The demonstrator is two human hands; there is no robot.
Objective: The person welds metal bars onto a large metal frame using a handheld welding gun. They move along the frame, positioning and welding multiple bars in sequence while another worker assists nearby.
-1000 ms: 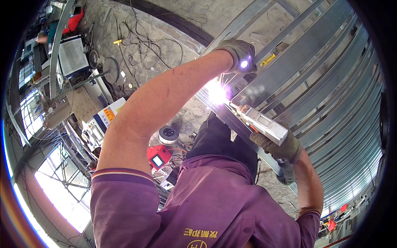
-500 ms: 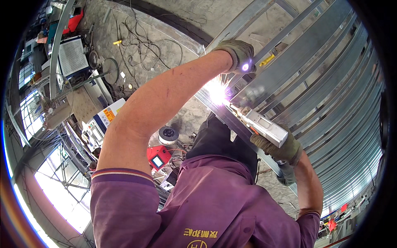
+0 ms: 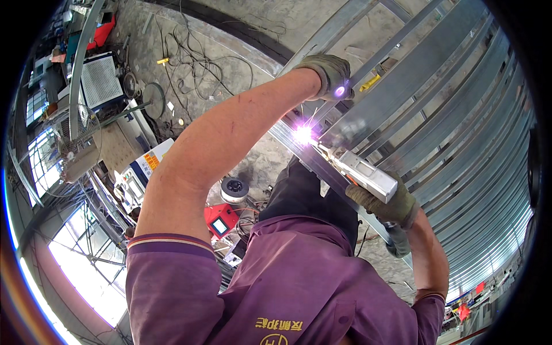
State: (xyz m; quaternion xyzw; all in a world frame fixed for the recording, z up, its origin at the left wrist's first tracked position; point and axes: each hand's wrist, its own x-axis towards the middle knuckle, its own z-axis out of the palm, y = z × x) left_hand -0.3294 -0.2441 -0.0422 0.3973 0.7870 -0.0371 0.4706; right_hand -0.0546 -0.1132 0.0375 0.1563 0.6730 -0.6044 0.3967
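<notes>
With our right hand (image 3: 391,206) wrapped round the torch (image 3: 366,173), we do best to steady its tip at the arc (image 3: 302,135) on the near rail (image 3: 330,176), left of the bars (image 3: 414,69), minding our left hand (image 3: 330,75), curled just beyond, its hold impossible to tell.

The gloved left hand (image 3: 326,73) stretches farther forward than the curled, gloved right hand (image 3: 397,210).

Glare (image 3: 302,135) near centre swallows the tip of your torch (image 3: 366,173); what's under your left hand (image 3: 329,75), one o'clock, is hidden; your shirt (image 3: 287,270) cuts off at six.
</notes>
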